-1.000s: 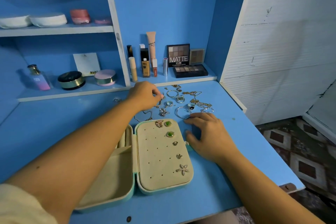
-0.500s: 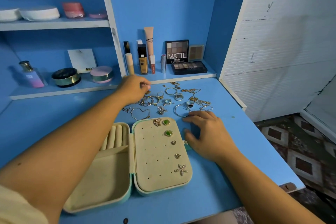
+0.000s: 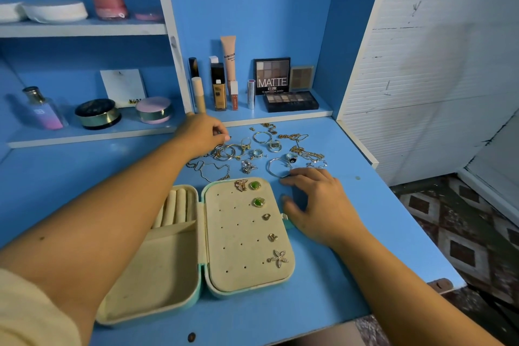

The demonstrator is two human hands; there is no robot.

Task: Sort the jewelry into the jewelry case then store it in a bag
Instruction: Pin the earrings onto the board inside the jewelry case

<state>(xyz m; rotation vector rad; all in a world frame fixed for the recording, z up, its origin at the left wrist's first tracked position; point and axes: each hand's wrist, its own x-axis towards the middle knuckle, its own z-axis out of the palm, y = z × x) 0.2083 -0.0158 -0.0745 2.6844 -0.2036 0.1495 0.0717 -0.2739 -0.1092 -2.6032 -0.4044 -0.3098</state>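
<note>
Left hand (image 3: 200, 135) stretched far across the blue worktop (image 3: 337, 275), fingers pinched narrow at the edge of the loose jewelry (image 3: 261, 149); cannot tell whether a piece is caught between them. Right hand (image 3: 317, 202) flat on the worktop, fingers spread wide, holding nothing, fingertips touching a silver bangle (image 3: 276, 167). Just left of that hand, jewelry case (image 3: 196, 247) lying open, earrings (image 3: 257, 194) pinned along the lid panel's near edge. Loose pile just beyond the right hand's fingertips.

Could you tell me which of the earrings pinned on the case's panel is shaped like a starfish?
It is the silver starfish earring at the panel's near right corner; the other earrings are a gold butterfly, two green stones and two small gold studs farther up.
</note>
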